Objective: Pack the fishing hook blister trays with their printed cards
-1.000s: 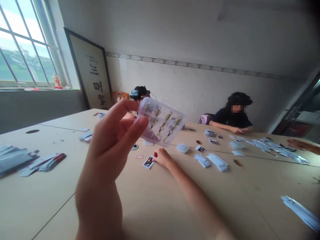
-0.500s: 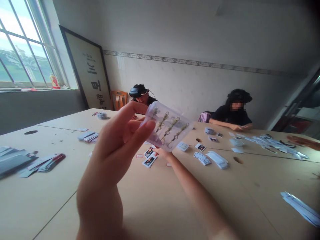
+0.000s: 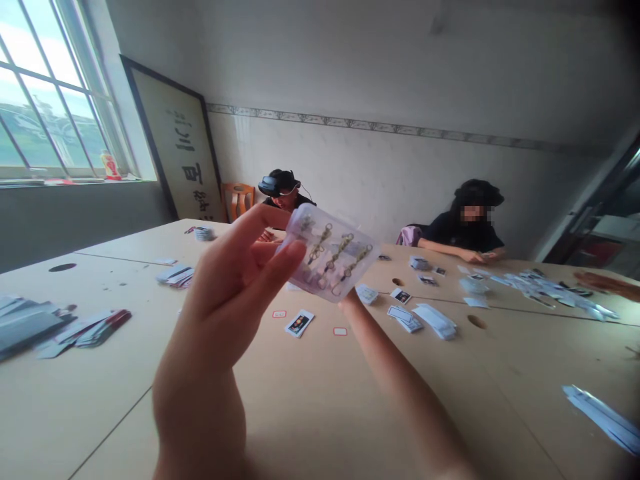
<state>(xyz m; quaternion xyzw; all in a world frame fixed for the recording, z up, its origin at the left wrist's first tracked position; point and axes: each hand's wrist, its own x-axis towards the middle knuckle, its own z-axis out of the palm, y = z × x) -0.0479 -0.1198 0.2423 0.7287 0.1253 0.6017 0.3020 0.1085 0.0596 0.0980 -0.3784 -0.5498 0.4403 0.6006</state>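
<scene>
My left hand (image 3: 240,280) holds a clear plastic box (image 3: 333,253) up in front of the camera, thumb on its near face and fingers behind. Several small metal swivels or hooks lie in rows inside the box. My right arm reaches forward from the lower right; its hand is hidden behind the box, so its fingers and anything in them do not show. Below the box, a card with a dark picture (image 3: 299,323) lies on the table (image 3: 300,413), between two small red-edged labels, one of them a label (image 3: 340,331) to its right.
White card stacks (image 3: 434,321) lie at the right, and sleeves and cards (image 3: 105,328) at the left. Two people sit across the table; another hand (image 3: 605,283) shows at the right edge. The table has round holes (image 3: 477,321).
The box has shifted slightly left. My right hand has moved from the picture cards to behind the box, and one of the two picture cards is gone from the table.
</scene>
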